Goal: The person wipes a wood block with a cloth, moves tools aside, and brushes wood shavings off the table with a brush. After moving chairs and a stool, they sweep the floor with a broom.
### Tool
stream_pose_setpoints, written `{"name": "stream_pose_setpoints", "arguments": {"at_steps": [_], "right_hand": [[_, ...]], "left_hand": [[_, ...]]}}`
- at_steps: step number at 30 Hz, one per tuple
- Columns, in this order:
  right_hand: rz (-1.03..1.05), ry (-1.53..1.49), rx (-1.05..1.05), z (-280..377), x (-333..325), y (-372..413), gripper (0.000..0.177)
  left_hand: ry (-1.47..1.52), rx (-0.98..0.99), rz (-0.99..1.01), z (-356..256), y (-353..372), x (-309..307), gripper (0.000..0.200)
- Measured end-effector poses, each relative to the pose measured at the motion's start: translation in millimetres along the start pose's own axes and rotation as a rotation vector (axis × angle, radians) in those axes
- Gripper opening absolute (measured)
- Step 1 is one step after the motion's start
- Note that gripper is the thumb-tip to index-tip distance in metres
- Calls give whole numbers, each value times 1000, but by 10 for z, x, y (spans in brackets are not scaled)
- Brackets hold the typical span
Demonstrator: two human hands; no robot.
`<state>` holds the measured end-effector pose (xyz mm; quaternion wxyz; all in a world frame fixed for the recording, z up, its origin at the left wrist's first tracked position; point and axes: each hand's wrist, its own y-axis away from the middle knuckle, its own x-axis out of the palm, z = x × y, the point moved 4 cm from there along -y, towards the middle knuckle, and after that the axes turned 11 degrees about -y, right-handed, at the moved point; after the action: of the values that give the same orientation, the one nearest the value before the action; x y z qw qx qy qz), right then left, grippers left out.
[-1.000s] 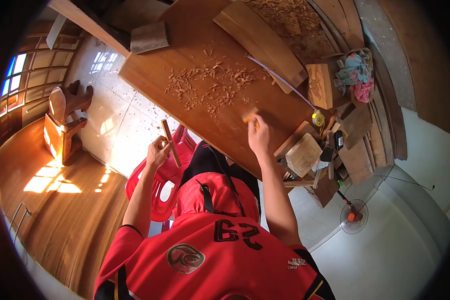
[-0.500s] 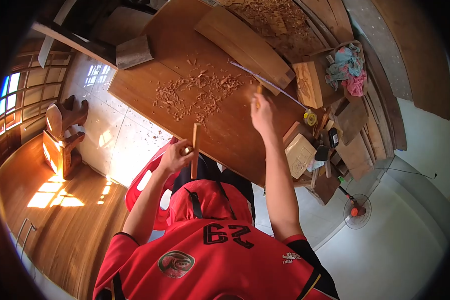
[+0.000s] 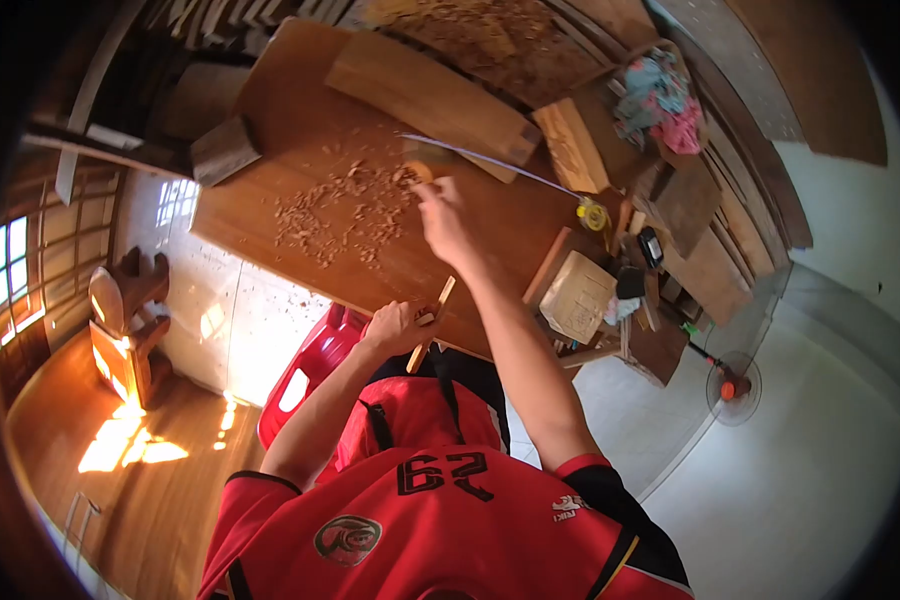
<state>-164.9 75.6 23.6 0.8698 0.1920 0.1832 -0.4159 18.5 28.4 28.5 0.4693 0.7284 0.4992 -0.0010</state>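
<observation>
My left hand (image 3: 396, 328) is closed around a narrow wooden strip (image 3: 433, 322), which it holds at a slant over the near edge of the table (image 3: 490, 230). My right hand (image 3: 442, 212) reaches farther over the tabletop, its fingers closed on a small yellow-orange stick-like thing (image 3: 419, 171), too smeared by motion to name. Curled wood shavings (image 3: 345, 212) lie scattered to the left of that hand. Beyond it, a tape measure (image 3: 591, 213) has its blade pulled out along a wooden plank (image 3: 430, 95).
On the right stand a wood block (image 3: 571, 145), crumpled cloths (image 3: 660, 100), a beige package (image 3: 578, 296) and loose boards. A grey-brown block (image 3: 224, 151) sits at the table's left corner. A red plastic chair (image 3: 310, 370) and a fan (image 3: 733, 388) are nearby.
My right hand has moved left toward the shavings with the stick-like thing. My left hand has shifted right, and the strip in it has tilted from upright to slanted. The view has shifted too.
</observation>
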Motion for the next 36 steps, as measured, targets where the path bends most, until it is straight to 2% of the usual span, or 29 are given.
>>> {"name": "stream_pose_setpoints", "arguments": {"at_steps": [2, 5, 8, 9, 11, 13, 16, 19, 22, 25, 26, 29, 31, 33, 36], "right_hand": [[24, 86, -58, 411, -146, 191, 26], [-39, -6, -79, 637, -527, 679, 29], [-103, 22, 12, 595, -993, 1324, 27], [-131, 65, 14, 500, -1123, 1555, 26], [-139, 39, 175, 358, -1380, 1993, 27], [-209, 36, 208, 293, -1594, 2354, 26], [-253, 72, 247, 204, -1772, 2684, 25], [-289, 42, 259, 161, -1770, 2747, 25], [-264, 14, 247, 185, -1648, 2565, 25], [-242, 60, 215, 247, -1471, 2257, 24], [-252, 61, 204, 281, -1397, 2139, 24], [-222, 149, 218, 365, -1168, 1727, 23], [-175, 222, 250, 192, -918, 1450, 23], [-149, 225, 270, -24, -647, 1152, 21], [-135, 137, 228, 8, -301, 703, 23]], "left_hand": [[8, -19, 23, -32, -113, 167, 38], [28, -68, 30, -163, -305, 287, 38], [21, -85, -17, -659, -553, 265, 39], [22, -31, -54, -760, -694, 363, 42], [-86, -55, -55, -1029, -961, 495, 42], [-184, -7, -40, -1195, -1218, 685, 54], [21, -110, -162, -1391, -1212, 821, 61], [318, -2, -283, -1358, -1137, 1017, 68], [510, 202, -319, -1299, -860, 949, 69], [723, 313, -167, -973, -796, 985, 68], [525, 324, -347, -797, -756, 965, 53], [508, 297, -225, -363, -549, 698, 36], [574, 138, -303, -62, -312, 422, 23], [589, 5, -429, 382, -165, 199, 22], [336, -155, -796, 1128, 89, -415, 16]]}}
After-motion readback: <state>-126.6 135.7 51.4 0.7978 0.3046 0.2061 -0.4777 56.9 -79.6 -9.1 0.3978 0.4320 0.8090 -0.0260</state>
